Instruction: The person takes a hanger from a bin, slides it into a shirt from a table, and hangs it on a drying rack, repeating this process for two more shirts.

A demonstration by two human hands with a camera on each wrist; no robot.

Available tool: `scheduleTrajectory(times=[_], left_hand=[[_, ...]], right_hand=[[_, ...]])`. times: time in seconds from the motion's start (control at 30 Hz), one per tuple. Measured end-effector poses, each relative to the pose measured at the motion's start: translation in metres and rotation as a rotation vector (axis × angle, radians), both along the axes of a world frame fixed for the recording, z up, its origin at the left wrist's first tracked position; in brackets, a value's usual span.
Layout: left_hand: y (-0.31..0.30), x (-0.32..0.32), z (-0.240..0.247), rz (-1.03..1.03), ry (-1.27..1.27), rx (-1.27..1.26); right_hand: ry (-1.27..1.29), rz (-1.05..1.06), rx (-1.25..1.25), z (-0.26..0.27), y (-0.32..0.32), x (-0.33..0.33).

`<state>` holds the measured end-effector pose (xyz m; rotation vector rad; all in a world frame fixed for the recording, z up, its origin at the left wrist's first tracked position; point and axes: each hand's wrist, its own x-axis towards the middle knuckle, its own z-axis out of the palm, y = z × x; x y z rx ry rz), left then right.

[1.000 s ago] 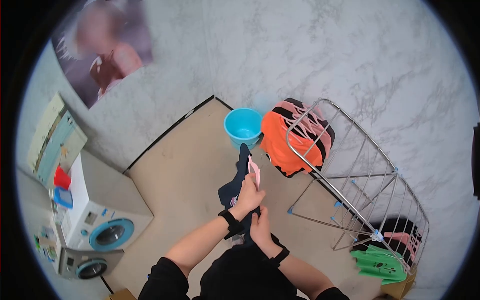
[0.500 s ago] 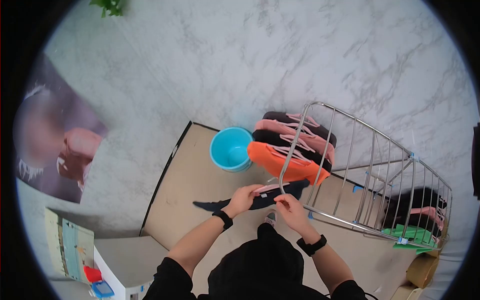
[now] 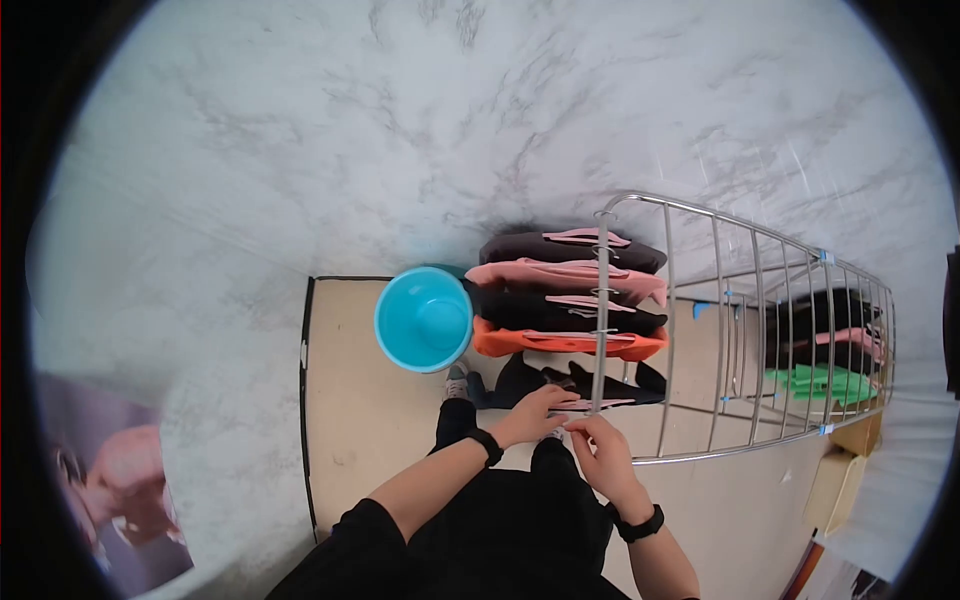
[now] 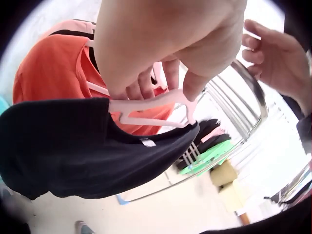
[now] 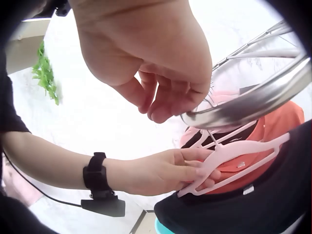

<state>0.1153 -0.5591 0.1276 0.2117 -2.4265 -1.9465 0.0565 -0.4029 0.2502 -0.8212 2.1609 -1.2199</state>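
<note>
On floor (image 3: 345, 425), blue basin (image 3: 423, 320), pink hanger (image 5: 243, 146) in left grip (image 3: 525, 420)

From the head I look steeply down over the left hand (image 3: 532, 417), the right hand (image 3: 606, 460) and the rack (image 3: 601, 330), with the wall (image 3: 440, 130) at the far side. My left wrist view sits close to its hand, looking past it to the hanger (image 4: 151, 101), rack beyond. My right wrist view, also near its own hand, faces the left hand. Both wrist views share the hanger and orange shirt (image 4: 48, 73).
</note>
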Motion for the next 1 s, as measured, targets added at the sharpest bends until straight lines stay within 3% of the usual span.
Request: scheduleTrajectory(times=[0.07,0.17,0.2,0.27,0.37,0.43,0.47,0.57,0.7,0.8,0.9,1.0], left_hand=[[-0.041,0.004,0.0,0.084,-0.108,-0.004],[-0.106,0.024,-0.058,0.472,-0.198,0.132],[-0.13,0.029,-0.085,0.469,-0.294,-0.102],[-0.16,0.023,-0.11,0.43,-0.424,-0.166],[-0.18,0.009,-0.137,0.323,-0.21,-0.335],[-0.191,-0.002,-0.124,0.094,-0.08,-0.477],[-0.196,-0.003,-0.128,0.101,-0.094,-0.461],[-0.216,0.008,-0.139,0.042,0.101,-0.548],[-0.245,0.059,-0.149,0.255,0.257,-0.488],[-0.254,0.073,-0.118,0.387,0.161,-0.621],[-0.258,0.066,-0.102,0.209,-0.014,-0.595],[-0.259,0.065,-0.101,0.253,0.095,-0.614]], right_hand=[[0.11,-0.064,0.055,0.002,-0.027,0.007],[0.017,-0.248,0.085,-0.001,-0.083,0.026],[-0.016,-0.276,0.076,-0.016,-0.097,0.029],[-0.155,-0.434,0.119,-0.068,-0.123,0.031],[-0.654,-0.746,-0.009,-0.12,-0.16,0.018],[-0.635,-0.84,-0.038,-0.134,-0.177,0.002],[-0.6,-0.897,-0.084,-0.147,-0.181,0.0],[-0.747,-0.853,-0.073,-0.158,-0.173,-0.012],[-0.634,-0.811,-0.085,-0.151,-0.165,-0.008],[-0.563,-0.733,-0.222,-0.144,-0.175,-0.002],[-0.532,-0.67,-0.267,-0.147,-0.18,0.005],[-0.508,-0.616,-0.292,-0.141,-0.182,0.007]])
